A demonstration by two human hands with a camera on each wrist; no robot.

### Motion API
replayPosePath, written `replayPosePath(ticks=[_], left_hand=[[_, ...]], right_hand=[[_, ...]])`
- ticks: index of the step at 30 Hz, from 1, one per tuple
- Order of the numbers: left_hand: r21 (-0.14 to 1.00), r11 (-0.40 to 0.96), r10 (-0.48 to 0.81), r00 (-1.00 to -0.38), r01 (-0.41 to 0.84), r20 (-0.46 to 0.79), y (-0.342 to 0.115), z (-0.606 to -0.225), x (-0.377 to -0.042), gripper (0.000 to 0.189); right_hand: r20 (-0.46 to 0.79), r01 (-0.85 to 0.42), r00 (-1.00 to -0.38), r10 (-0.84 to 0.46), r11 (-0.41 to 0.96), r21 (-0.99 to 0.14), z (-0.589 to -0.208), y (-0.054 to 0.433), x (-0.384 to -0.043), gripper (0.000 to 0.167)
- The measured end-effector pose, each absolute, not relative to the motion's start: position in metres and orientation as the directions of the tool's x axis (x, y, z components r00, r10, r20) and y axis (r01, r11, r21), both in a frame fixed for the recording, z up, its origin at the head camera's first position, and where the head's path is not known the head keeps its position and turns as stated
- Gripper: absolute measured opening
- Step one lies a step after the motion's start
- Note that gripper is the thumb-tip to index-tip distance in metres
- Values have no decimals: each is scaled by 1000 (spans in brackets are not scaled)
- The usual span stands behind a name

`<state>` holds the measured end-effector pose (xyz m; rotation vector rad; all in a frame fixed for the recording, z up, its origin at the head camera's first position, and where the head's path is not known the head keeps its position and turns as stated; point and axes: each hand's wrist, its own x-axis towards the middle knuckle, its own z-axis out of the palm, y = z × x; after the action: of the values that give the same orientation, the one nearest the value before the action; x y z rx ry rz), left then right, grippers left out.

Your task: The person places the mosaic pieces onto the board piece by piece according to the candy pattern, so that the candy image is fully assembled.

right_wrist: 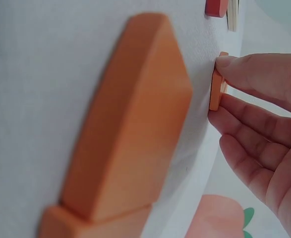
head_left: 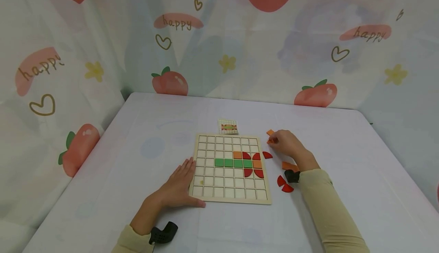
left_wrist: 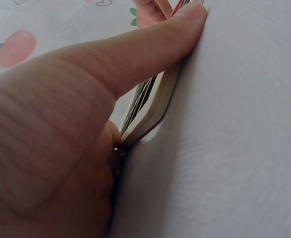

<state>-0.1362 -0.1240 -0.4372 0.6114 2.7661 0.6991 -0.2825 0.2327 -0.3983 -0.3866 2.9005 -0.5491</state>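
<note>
A wooden grid board [head_left: 233,200] lies flat on the table. Several green square tiles [head_left: 228,163] form a row in it, with orange tiles [head_left: 237,155] and red quarter-circle tiles [head_left: 258,173] around the row's right end. My left hand [head_left: 176,184] rests against the board's left side, fingers straight along the edge, thumb at the near corner. Right of the board, my right hand [head_left: 289,144] pinches an orange tile [right_wrist: 215,91] between thumb and fingers, low at the table surface. Another orange tile [head_left: 270,132] shows just beyond its fingertips.
A small pattern card [head_left: 228,126] sits at the board's far edge. Loose red quarter-circles [head_left: 287,188] lie to the right, one [head_left: 267,155] beside the board. Orange tiles [head_left: 289,166] lie below the right wrist. Printed cloth [head_left: 240,74] hangs behind the table.
</note>
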Motion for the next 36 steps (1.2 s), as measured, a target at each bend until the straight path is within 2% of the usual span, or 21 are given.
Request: replayPosePath(ticks=[16,23,29,36], left_hand=[[499,798,444,-890,338,-108,-124,-438,-136,125],[498,798,447,-888,340,-110,-124,-438,-137,124],[494,801,445,-888,338,-114,-124,-438,-138,125],[495,801,445,-888,337,-116,-124,-438,-137,125]], right_hand=[[-90,-251,-946,-313,878,-408,-394,227,-273,19],[-10,-343,-926,-377,855,-390,-389,221,-264,17],[-15,-369,-913,-408,841,-395,-387,216,-259,19],[24,-480,-864,-503,810,-336,-386,211,-254,16]])
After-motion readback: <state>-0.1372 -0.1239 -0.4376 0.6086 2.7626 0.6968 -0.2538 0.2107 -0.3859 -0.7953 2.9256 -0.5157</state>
